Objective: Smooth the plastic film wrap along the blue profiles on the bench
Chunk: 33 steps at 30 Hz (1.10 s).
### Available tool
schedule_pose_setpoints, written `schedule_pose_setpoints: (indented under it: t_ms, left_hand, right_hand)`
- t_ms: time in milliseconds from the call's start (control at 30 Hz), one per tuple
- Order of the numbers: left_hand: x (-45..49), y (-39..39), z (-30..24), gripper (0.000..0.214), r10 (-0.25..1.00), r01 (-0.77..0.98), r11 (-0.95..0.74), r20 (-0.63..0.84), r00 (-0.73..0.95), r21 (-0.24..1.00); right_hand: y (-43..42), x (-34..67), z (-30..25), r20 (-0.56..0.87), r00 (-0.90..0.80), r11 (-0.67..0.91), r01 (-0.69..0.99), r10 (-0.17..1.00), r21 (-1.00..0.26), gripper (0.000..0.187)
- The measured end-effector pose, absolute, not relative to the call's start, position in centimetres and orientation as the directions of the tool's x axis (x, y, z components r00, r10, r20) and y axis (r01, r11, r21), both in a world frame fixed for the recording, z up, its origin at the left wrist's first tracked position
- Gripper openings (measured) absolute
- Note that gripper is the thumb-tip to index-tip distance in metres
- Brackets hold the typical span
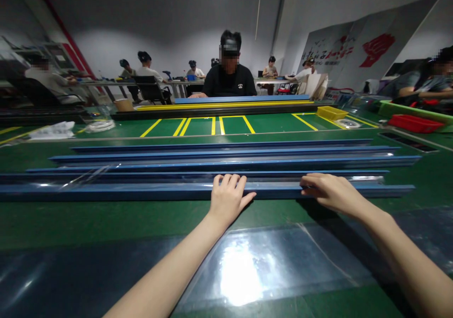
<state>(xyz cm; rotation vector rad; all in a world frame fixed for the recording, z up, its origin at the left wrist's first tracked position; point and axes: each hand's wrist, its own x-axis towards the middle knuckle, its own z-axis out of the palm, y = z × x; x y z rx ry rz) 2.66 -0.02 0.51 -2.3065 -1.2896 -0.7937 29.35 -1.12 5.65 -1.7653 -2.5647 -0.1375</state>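
Note:
Long blue channel strips point(141, 193) lie side by side across the green table, with clear film inside the nearest. My left hand point(228, 197) rests over that nearest strip near its middle. Its fingers reach across the near wall, and the thumb is spread to the right. Farther right, my right hand point(327, 190) is closed at the near wall of the same strip, fingers bent together and their tips partly hidden. Behind it lie more blue strips point(233, 162). A wide sheet of clear, shiny film point(283, 256) lies nearer me, beneath my forearms.
Yellow tape marks point(198, 125) cross the table beyond the strips. A yellow tray point(331, 113), red tray point(414, 123) and phone point(408, 142) lie right; a white coil point(100, 126) lies left. A person point(230, 79) sits opposite behind yellow and black strips point(226, 108).

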Motion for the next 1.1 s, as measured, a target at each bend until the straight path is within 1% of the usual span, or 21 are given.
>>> schedule_pose_setpoints:
  t_ms: [100, 233, 400, 467, 567, 700, 800, 933, 1100]
  left_hand:
    - [2.7, 0.0, 0.6, 0.039, 0.654, 0.867, -0.496, 0.637, 0.409, -0.047]
    - [2.8, 0.1, 0.6, 0.037, 0.666, 0.864, -0.503, 0.619, 0.416, -0.039]
    - [2.9, 0.0, 0.6, 0.036, 0.67, 0.861, -0.507, 0.617, 0.414, -0.028]
    - [2.9, 0.0, 0.7, 0.036, 0.67, 0.862, -0.507, 0.615, 0.415, -0.03]
    - [2.9, 0.0, 0.7, 0.035, 0.672, 0.862, -0.506, 0.609, 0.421, -0.038]
    - [2.9, 0.0, 0.6, 0.034, 0.666, 0.858, -0.512, 0.608, 0.431, -0.047]
    - [2.8, 0.0, 0.6, 0.035, 0.66, 0.856, -0.514, 0.612, 0.434, -0.053]
    - [2.9, 0.0, 0.5, 0.035, 0.655, 0.854, -0.518, 0.623, 0.428, -0.043]
    - [2.9, 0.0, 0.5, 0.035, 0.647, 0.851, -0.523, 0.628, 0.432, -0.047]
  right_hand:
    - [-0.9, 30.8, 5.7, 0.048, -0.321, 0.318, 0.947, 0.946, 0.047, 0.006]
    - [-0.6, 31.8, 5.1, 0.083, -0.316, 0.313, 0.949, 0.945, 0.045, 0.008]
    - [-0.4, 31.3, 4.3, 0.129, -0.379, 0.369, 0.925, 0.916, 0.092, 0.033]
    - [-0.4, 30.7, 4.0, 0.146, -0.386, 0.371, 0.921, 0.911, 0.123, 0.038]
    - [-0.5, 29.5, 3.8, 0.201, -0.428, 0.406, 0.903, 0.881, 0.143, 0.035]
    - [-0.8, 28.0, 3.7, 0.289, -0.52, 0.488, 0.854, 0.804, 0.179, 0.027]
    - [-1.0, 27.5, 3.7, 0.3, -0.54, 0.507, 0.841, 0.786, 0.185, 0.024]
    - [-0.9, 27.5, 3.8, 0.3, -0.534, 0.514, 0.845, 0.791, 0.148, 0.022]
    - [-0.8, 27.4, 3.8, 0.296, -0.537, 0.522, 0.842, 0.79, 0.133, 0.019]
